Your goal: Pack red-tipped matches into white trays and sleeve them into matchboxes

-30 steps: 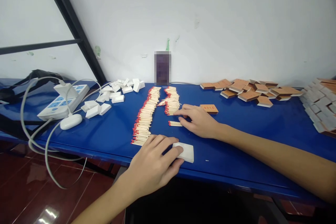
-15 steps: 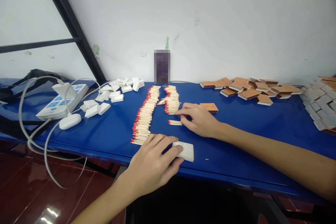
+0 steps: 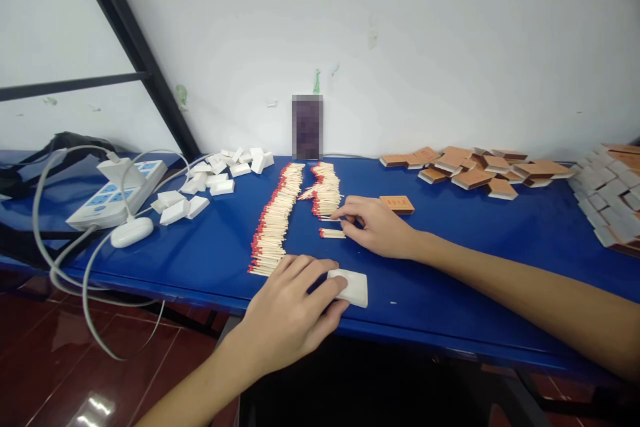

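Blue tabletop (image 3: 210, 247) runs along a white wall, its near edge under both forearms. Two hands work on it. The left hand (image 3: 293, 310) lies curled over one small white cardboard tray (image 3: 356, 288) near the table's front edge. Thumb and fingers close on the tray's left end and hide it, so only its right part shows. The right hand (image 3: 381, 227) reaches forward, fingers stretched low. Its fingertips (image 3: 336, 215) meet the near end of a short heap of red-tipped wooden matches (image 3: 325, 190). Whether they pinch a match cannot be told. Just under them lies one little bundle of matches (image 3: 333, 233), touching the fingers. One long row of red-tipped matches (image 3: 277, 220) stretches away on the left. The sticks in it are too many and too fine to count.

One lone orange matchbox sleeve (image 3: 397, 203) lies just beyond the right hand. A loose pile of orange sleeves (image 3: 475, 172) sits further right, overlapping past counting. More boxes (image 3: 613, 197) are cut off by the right edge. A scatter of white trays (image 3: 215, 177) lies to the left, near one white power strip (image 3: 113, 193). One dark rectangle (image 3: 307, 127) against the wall is blurred out.
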Available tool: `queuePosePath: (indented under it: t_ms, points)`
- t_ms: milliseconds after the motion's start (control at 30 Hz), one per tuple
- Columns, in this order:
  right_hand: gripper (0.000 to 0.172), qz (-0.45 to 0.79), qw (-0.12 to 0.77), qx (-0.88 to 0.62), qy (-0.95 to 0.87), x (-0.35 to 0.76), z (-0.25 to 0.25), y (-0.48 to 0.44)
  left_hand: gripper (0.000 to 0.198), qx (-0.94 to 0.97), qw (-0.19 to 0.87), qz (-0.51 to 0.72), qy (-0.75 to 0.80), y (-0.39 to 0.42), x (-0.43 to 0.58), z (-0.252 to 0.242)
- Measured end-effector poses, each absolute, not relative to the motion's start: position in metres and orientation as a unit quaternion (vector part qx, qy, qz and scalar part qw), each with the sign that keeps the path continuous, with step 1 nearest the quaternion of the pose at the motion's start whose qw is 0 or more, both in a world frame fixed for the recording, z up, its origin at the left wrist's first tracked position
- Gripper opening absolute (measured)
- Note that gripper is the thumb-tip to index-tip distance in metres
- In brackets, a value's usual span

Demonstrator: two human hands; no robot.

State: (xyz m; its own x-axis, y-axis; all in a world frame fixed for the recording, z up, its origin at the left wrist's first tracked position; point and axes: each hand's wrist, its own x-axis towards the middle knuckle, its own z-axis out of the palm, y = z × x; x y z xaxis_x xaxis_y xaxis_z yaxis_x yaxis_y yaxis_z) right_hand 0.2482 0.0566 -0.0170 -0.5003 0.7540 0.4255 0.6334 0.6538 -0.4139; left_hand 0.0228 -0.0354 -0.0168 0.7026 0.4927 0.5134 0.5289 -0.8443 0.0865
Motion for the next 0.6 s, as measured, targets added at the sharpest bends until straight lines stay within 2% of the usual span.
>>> queuePosePath:
  t_ms: [200, 600]
  points:
    - [0.021, 0.113, 0.309, -0.394, -0.858, 0.2486, -0.0160, 0.0580, 0.013, -0.921, 0.037, -0.269, -0.279, -0.0359, 0.0227, -0.0163]
    - [0.018, 0.202, 0.282, -0.419, -0.839, 0.2472, -0.0085, 0.0608, 0.013, -0.923, 0.032, -0.264, -0.278, -0.0354, 0.0229, -0.0164]
